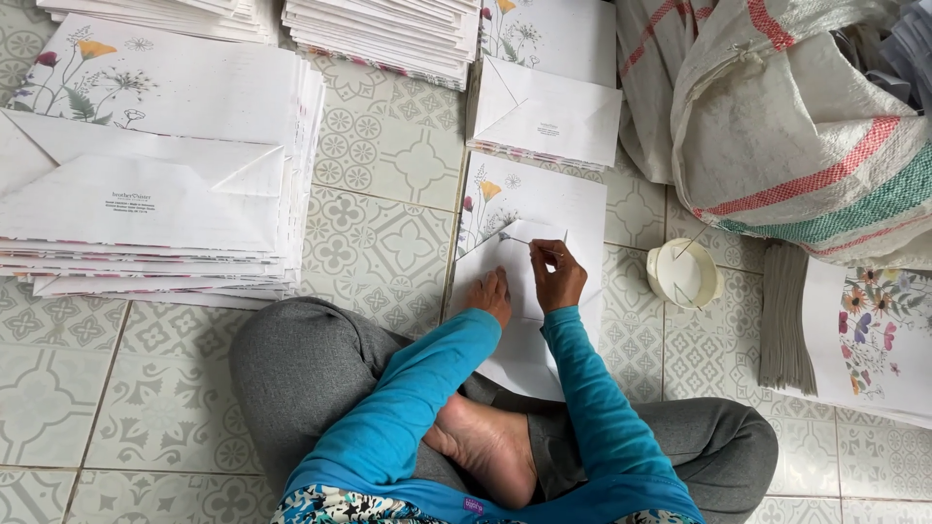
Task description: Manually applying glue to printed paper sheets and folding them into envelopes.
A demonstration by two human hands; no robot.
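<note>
Your right hand (556,277) pinches a thin glue stick (529,241) over the white folded-paper envelope (519,291)
Left hand (488,296) lies flat, fingers together; finished flowered envelope stacks (146,194) fill the patterned tile floor's (379,233) top-left corner

Far stacks (379,24) run off the top edge; the left hand (490,294) hides part of the envelope (519,320).

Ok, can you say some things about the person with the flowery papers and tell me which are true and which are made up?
1. The right hand holds a thin brush. True.
2. The left hand lies flat on the white folded paper. True.
3. The small white pot sits on the person's lap. False: it stands on the tiled floor, to the right of the hands.
4. The sleeves are red. False: they are blue.
5. A tall stack of flowery envelopes lies on the left. True.
</note>
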